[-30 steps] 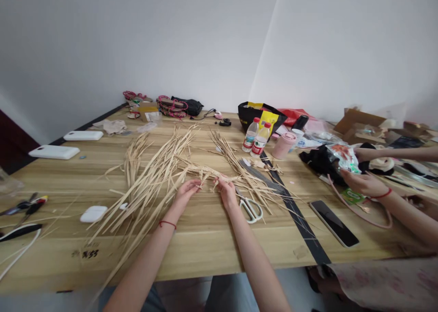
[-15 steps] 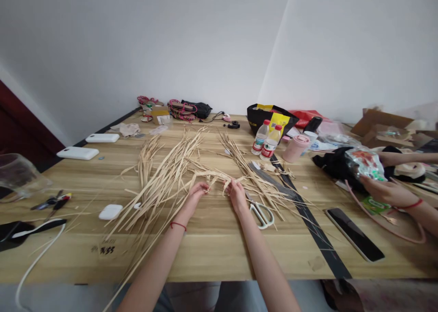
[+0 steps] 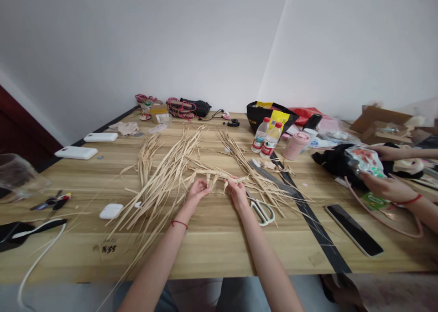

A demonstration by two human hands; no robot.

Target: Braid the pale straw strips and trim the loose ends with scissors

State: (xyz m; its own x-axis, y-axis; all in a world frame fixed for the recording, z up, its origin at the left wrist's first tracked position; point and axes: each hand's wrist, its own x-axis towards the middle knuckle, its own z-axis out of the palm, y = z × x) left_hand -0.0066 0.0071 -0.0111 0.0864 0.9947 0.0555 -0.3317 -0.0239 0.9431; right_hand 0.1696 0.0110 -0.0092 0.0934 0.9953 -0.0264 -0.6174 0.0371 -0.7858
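A pale woven straw strip [image 3: 214,172] with short strands hanging from it lies across between my two hands. My left hand [image 3: 197,192] is at its left part, thumb and fingers brought together by a hanging strand; what lies between the fingertips is too small to make out. At the right part of the strip, my right hand [image 3: 237,191] pinches it. Long loose straw [image 3: 171,161] spreads over the table to the left, and another bundle of straw [image 3: 239,154] lies to the right. Scissors [image 3: 263,211] with pale handles rest just right of my right hand.
Two bottles [image 3: 269,141], a pink cup [image 3: 296,146] and a black bag [image 3: 255,116] stand at the back right. Another person's hands [image 3: 386,189] hold a plastic packet [image 3: 364,161] on the right, near a phone [image 3: 354,230]. A white case [image 3: 111,211] lies left.
My left hand has shifted slightly, its fingers now lower beside the hanging strands, and more of the strip shows. The other person's hands have moved slightly left with the packet.
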